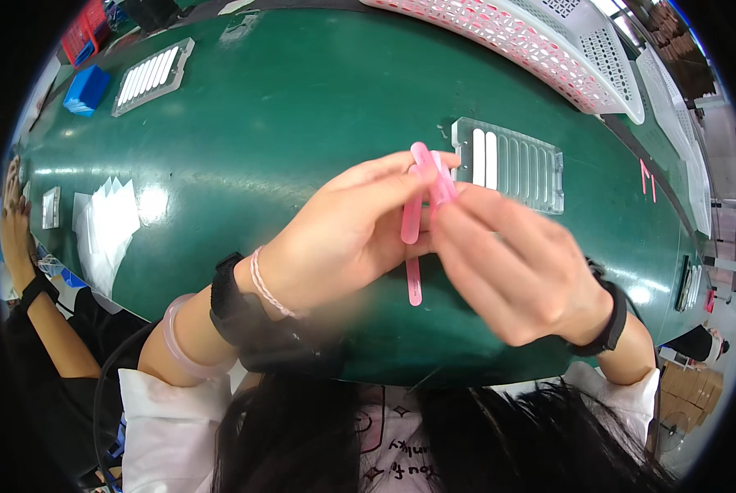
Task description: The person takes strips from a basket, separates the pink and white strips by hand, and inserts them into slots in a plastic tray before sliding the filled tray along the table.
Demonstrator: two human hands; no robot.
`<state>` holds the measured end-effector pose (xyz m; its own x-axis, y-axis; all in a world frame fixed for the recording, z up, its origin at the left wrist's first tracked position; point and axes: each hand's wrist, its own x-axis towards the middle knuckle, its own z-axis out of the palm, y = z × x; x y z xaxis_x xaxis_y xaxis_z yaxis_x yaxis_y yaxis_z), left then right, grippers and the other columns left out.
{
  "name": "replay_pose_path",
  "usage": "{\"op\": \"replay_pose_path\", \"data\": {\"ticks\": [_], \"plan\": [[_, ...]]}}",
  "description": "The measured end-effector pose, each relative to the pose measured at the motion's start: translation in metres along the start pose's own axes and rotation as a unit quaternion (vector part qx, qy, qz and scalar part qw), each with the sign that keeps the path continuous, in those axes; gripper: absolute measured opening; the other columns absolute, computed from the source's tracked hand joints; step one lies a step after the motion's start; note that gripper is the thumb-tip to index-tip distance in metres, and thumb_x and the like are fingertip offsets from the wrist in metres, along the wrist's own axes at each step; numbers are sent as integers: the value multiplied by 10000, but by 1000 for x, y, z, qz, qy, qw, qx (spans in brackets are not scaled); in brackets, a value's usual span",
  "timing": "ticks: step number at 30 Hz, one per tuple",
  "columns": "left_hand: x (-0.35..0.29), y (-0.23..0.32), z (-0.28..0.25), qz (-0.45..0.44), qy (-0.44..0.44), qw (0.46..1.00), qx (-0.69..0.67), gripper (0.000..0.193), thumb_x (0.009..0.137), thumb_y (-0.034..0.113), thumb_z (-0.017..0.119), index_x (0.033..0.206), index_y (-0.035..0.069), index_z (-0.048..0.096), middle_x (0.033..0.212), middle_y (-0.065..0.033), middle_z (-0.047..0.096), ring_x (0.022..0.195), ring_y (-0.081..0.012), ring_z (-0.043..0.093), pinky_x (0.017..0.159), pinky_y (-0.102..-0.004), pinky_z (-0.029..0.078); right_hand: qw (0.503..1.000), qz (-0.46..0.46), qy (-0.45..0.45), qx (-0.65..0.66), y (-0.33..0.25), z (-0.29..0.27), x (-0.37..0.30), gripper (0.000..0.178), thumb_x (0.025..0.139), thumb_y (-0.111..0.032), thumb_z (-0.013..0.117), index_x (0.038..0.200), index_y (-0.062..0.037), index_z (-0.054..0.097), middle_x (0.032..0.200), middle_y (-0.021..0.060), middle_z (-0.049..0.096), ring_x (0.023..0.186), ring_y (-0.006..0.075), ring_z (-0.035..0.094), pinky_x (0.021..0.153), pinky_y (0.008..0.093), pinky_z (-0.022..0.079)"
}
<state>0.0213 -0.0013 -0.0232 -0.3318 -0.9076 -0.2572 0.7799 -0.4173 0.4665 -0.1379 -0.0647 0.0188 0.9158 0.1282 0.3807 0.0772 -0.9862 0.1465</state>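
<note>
Slim pink strips with rounded ends (411,220) are being grasped in the bare left hand (339,218), and one is being pinched by the bare right hand (520,263), above the glossy dark-green tabletop (261,107). Nearby, two white round-ended strips (491,160) are being held by a clear, grooved plastic tray (532,168).

Pink on the sticks (412,218), dark green on the table (244,148), white on 2 near strips (491,162), white holed pattern on the basket (540,72).
</note>
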Motion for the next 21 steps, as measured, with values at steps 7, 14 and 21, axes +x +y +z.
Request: {"op": "replay_pose_path", "data": {"ticks": [7, 14, 21], "plan": [[-5, 4, 12, 37, 7, 982, 185, 232, 867, 73, 439, 1078, -18, 410, 974, -151, 542, 825, -215, 581, 696, -316, 499, 930, 268, 88, 238, 6, -9, -8, 259, 671, 38, 614, 925, 45, 563, 823, 73, 547, 740, 173, 524, 671, 255, 443], [-1, -2, 12, 82, -34, 970, 224, 176, 847, 54, 469, 994, -34, 429, 894, -199, 566, 763, -273, 611, 627, -330, 528, 631, 477, 111, 601, 13, -7, -10, 249, 726, 61, 571, 975, 61, 547, 930, 104, 544, 822, 126, 518, 732, 232, 427], [-2, 4, 12, 44, -18, 978, 204, 194, 838, 73, 498, 990, -34, 441, 890, -208, 579, 757, -287, 616, 604, -326, 534, 577, 442, 118, 677, 22, 4, -18, 214, 743, 43, 587, 956, 48, 565, 803, 68, 582, 757, 131, 563, 678, 243, 475]]}}
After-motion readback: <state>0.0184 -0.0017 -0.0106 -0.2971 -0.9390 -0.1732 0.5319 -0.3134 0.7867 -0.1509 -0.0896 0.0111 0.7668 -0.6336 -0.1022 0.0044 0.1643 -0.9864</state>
